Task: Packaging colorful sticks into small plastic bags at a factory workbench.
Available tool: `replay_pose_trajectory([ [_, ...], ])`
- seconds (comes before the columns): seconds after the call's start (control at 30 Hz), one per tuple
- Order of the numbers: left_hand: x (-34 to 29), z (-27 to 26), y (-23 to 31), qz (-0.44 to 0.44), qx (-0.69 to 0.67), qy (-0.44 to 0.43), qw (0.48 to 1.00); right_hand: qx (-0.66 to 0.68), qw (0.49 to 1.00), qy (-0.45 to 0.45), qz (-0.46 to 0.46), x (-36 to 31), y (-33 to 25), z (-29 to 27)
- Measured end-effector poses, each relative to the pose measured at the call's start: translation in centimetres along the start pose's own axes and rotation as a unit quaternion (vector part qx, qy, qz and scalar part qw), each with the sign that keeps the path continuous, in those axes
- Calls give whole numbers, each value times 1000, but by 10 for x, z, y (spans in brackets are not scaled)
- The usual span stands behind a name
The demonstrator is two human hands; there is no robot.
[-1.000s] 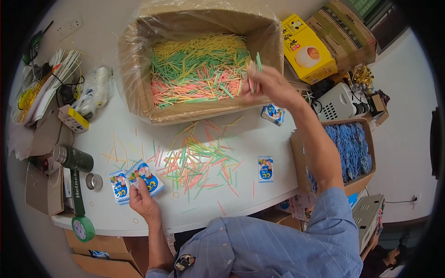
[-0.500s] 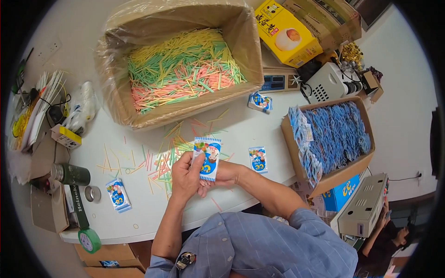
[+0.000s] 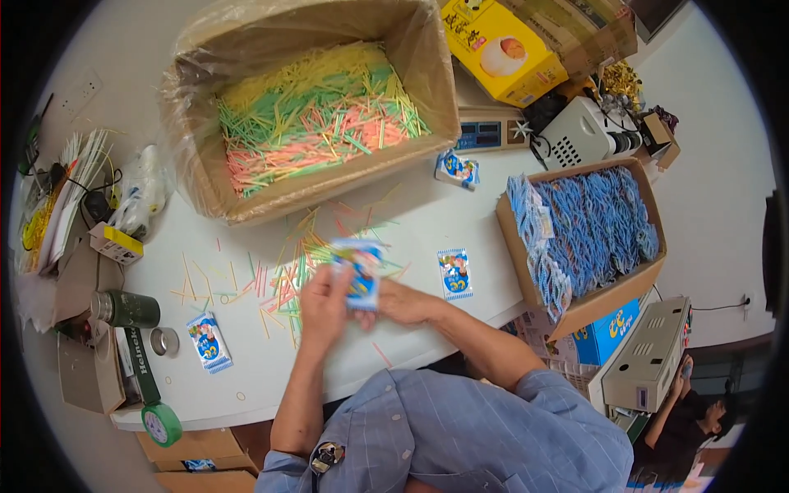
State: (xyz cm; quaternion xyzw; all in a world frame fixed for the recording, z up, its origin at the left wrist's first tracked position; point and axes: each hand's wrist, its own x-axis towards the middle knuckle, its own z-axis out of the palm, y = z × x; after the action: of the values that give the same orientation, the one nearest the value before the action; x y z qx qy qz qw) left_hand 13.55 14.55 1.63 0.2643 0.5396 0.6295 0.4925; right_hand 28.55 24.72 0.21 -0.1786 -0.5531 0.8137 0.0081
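Observation:
My left hand [image 3: 323, 308] is closed on a blue-and-white packet [image 3: 358, 275], thumb across its front; motion blurs both. My right hand [image 3: 404, 304] is right against the packet's lower right side, its fingers curled in behind it and mostly hidden, so what they grip does not show. Beyond the hands lies a loose heap of thin pink, yellow and green sticks [image 3: 283, 283]. Similar packets rest on the table: one to the left [image 3: 210, 342], one to the right [image 3: 455, 274], and one farther back [image 3: 458, 169].
A large plastic-lined carton [image 3: 329, 185] of coloured sticks stands at the back. Right of it are a yellow box [image 3: 501, 53] and a carton [image 3: 575, 316] packed with blue-and-white packets. A dark green jar [image 3: 131, 310] and green tape [image 3: 161, 424] sit left. Another person [image 3: 686, 419] is far right.
The held packet has tilted and shifted slightly left and up with my left hand, blurring. My right hand stays close beside it. The whole view has shifted a little.

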Motion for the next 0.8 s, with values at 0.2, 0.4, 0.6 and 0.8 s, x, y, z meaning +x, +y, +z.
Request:
replay_pose_trajectory([
  [0.2,-5,-32,24,87,-122,204,967,-205,897,331,-209,-29,-20,-45],
  [0.4,-14,-23,16,15,-240,179,954,-279,867,367,-191,-13,23,-76],
  [0.6,-13,-13,17,-21,-234,151,960,-250,881,363,-173,-17,27,-72],
  [0.8,-11,-4,6,-33,-100,132,986,-44,898,392,-194,-12,13,-70],
])
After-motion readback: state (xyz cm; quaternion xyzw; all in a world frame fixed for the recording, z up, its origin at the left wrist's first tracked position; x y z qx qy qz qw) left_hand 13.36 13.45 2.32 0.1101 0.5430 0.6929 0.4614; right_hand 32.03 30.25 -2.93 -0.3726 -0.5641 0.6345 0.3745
